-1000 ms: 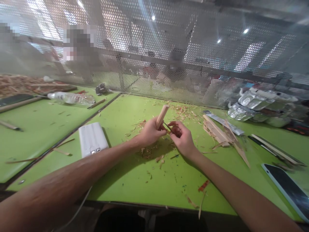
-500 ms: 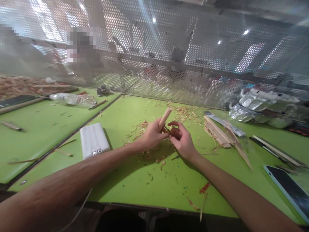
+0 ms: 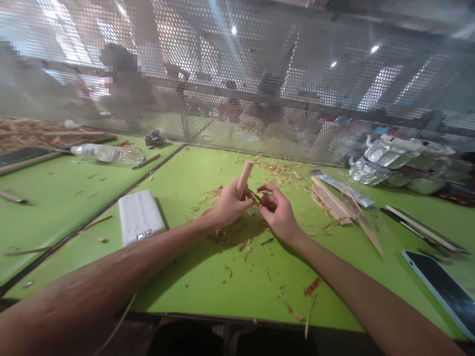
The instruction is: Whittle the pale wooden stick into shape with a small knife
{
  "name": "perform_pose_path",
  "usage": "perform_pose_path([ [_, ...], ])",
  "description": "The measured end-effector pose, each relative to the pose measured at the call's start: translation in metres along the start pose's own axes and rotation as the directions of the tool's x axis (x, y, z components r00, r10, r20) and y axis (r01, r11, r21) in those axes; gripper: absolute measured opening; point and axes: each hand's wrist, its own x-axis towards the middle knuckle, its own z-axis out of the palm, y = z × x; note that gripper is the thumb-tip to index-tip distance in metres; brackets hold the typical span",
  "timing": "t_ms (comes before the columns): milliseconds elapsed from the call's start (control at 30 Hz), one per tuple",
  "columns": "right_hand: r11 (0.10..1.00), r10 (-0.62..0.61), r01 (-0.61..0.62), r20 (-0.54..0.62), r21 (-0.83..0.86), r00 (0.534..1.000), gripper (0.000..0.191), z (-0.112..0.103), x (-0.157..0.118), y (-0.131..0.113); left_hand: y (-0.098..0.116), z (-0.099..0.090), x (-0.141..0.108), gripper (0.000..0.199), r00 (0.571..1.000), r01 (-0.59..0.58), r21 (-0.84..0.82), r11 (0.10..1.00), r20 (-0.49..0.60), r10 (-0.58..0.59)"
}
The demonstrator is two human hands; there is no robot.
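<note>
Holds wooden stick (image 3: 245,178) in left hand (image 3: 227,204), above middle of green desk (image 3: 260,291), well back from front edge. Has left hand clamped around stick, with lower end hidden in grip and upper end rising free, leaning slightly toward right edge of desk.

Has right hand (image 3: 277,213) just beside left, fingers curled around one end of thin dark strip (image 3: 254,196), slanting up toward stick. Cannot tell contact between strip and wood, nor between fingertips of both hands: too small, partly hidden. Cannot identify strip either; maybe a blade, going by narrow shape.

Judge stick light and stiff, from slim, straight, bare pale timber. Rate as dry rather than slippery, likely with good friction against skin. Hardly fragile at full thickness, but probably prone to splinter along grain. Best to take hold low, around thick part, thumb along side and clear of dark strip. Avoid pinching at free upper end; likely to twist there. Treat strip as possibly sharp: take only by end inside right hand.

Note wood shavings (image 3: 276,170) from beneath hands to far edge. Note also flat wood pieces (image 3: 334,202) toward right edge, phone (image 3: 441,287) near front right corner, foil-like packages (image 3: 389,160) by far right corner, white box (image 3: 139,215) beside left forearm, perforated screen (image 3: 241,109) along far edge.
</note>
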Motion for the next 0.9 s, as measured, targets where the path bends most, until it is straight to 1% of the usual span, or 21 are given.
perform_pose_path([
  [100, 0.996, 0.07, -0.07, -0.003, 0.05, 0.998, 0.026, -0.0001, 0.0002, 0.0002, -0.0027, -0.0008, 0.0003, 0.024, 1.0, -0.007, 0.008, 1.0, 0.01, 0.007],
  [233, 0.983, 0.15, -0.149, 0.005, 0.109, 0.989, 0.024, 0.0004, 0.0033, 0.004, -0.0002, -0.0004, -0.0015, 0.025, 1.0, -0.002, 0.046, 0.999, 0.008, 0.002],
  [367, 0.98, 0.145, -0.142, -0.012, 0.142, 0.989, 0.027, 0.0025, 0.0053, 0.0064, 0.0034, 0.0022, -0.0032, 0.024, 0.999, -0.026, 0.098, 0.995, -0.02, 0.028],
  [467, 0.982, 0.106, -0.103, -0.011, 0.158, 0.994, 0.024, 0.0046, 0.0038, 0.0057, 0.0041, 0.0046, -0.0036, 0.025, 0.997, -0.047, 0.12, 0.992, -0.058, 0.054],
  [533, 0.985, 0.067, -0.065, -0.007, 0.161, 0.998, 0.024, 0.0056, 0.0016, 0.0048, 0.0043, 0.0058, -0.0039, 0.025, 0.997, -0.048, 0.112, 0.993, -0.058, 0.055],
  [600, 0.989, 0.043, -0.043, 0.0, 0.145, 0.999, 0.028, 0.0059, -0.0003, 0.0038, 0.004, 0.0062, -0.0039, 0.025, 0.998, -0.04, 0.083, 0.996, -0.042, 0.043],
  [733, 0.992, 0.077, -0.076, -0.008, 0.097, 0.997, 0.035, 0.004, -0.0001, 0.0027, 0.0014, 0.0044, -0.0023, 0.022, 0.999, -0.005, 0.06, 0.998, -0.032, 0.007],
  [833, 0.991, 0.1, -0.096, -0.041, 0.089, 0.994, 0.032, 0.0021, 0.0033, 0.0019, 0.0012, 0.0022, -0.0009, 0.017, 0.999, 0.04, 0.046, 0.998, -0.029, -0.039],
  [900, 0.989, 0.123, -0.117, -0.059, 0.093, 0.991, 0.028, 0.0008, 0.0054, 0.0009, 0.003, 0.0013, -0.0005, 0.019, 0.998, 0.054, 0.028, 0.998, -0.035, -0.053],
])
